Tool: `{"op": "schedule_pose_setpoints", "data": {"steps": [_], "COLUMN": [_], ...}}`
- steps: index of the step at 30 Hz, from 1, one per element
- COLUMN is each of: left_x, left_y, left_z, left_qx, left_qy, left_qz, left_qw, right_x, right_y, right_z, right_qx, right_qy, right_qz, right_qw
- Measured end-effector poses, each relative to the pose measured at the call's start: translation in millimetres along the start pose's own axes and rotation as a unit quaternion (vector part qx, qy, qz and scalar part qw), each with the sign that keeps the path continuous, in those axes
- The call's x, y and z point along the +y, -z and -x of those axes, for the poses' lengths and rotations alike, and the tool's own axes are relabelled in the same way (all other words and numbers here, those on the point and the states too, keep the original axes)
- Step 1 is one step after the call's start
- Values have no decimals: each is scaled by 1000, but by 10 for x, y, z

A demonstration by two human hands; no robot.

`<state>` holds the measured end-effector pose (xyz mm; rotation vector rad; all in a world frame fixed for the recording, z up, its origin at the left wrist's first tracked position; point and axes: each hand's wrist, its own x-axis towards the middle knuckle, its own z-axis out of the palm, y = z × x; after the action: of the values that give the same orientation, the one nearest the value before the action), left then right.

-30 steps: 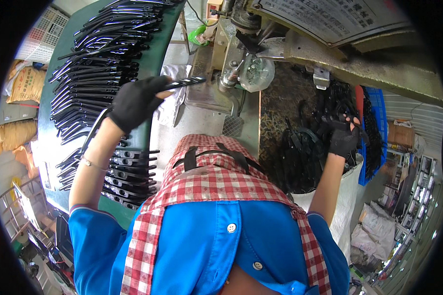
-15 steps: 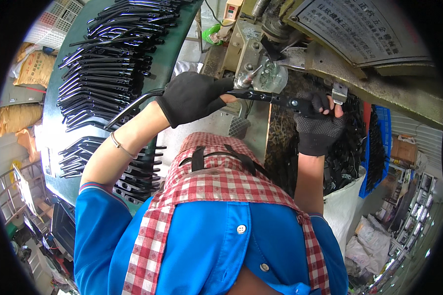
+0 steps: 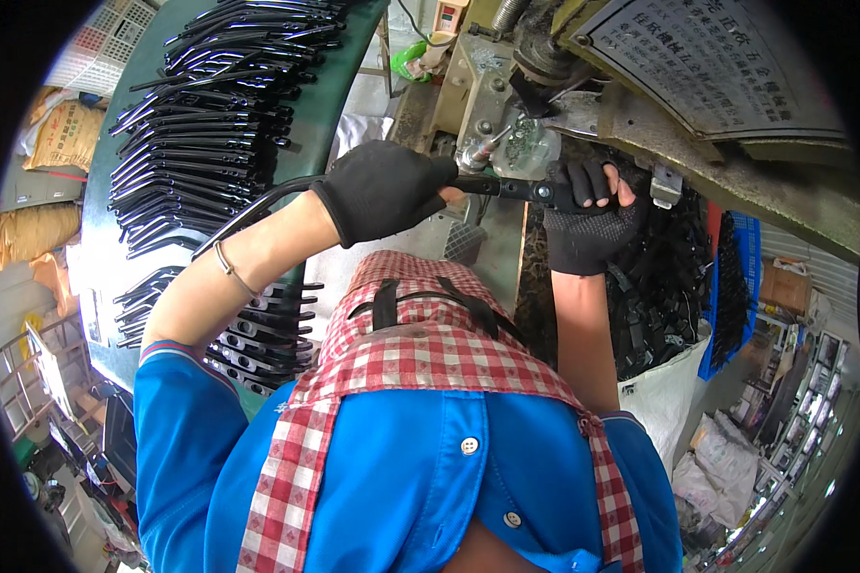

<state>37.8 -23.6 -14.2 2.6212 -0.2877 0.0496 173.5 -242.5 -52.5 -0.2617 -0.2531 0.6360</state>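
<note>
both gloved hands, left hand (image 3: 384, 188) and right hand (image 3: 591, 222), closed round one black bar (image 3: 506, 188) at the press (image 3: 516, 105) (many bars (image 3: 210, 115) racked, more in the sack (image 3: 674, 286)).

Hands at the machine, parts on either side

Left hand (image 3: 384, 188) and right hand (image 3: 591, 218) grip one long bent part (image 3: 506, 187) between them, just below the machine (image 3: 583, 86); table (image 3: 349, 76) of stacked parts (image 3: 210, 124) lies left; bag (image 3: 674, 401) of parts sits right.
</note>
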Motion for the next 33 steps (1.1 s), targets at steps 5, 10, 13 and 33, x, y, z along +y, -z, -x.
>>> {"op": "schedule_pose_setpoints", "data": {"steps": [5, 10, 13, 33], "left_x": [-80, -187, -247, -431], "left_y": [21, 165, 177, 347], "left_z": [-117, -227, -318, -530], "left_qx": [44, 28, 25, -7], "left_qy": [-9, 9, 15, -68], "left_qz": [-56, -92, -64, -111], "left_qw": [997, 995, 998, 991], "right_x": [306, -125, -214, 14], "right_y": [-461, 61, 178, 94], "right_z": [-107, -120, -288, -306], "right_qx": [266, 129, 54, 213], "right_qy": [94, -123, -133, -94], "right_qz": [250, 343, 329, 326], "right_qw": [926, 922, 934, 916]}}
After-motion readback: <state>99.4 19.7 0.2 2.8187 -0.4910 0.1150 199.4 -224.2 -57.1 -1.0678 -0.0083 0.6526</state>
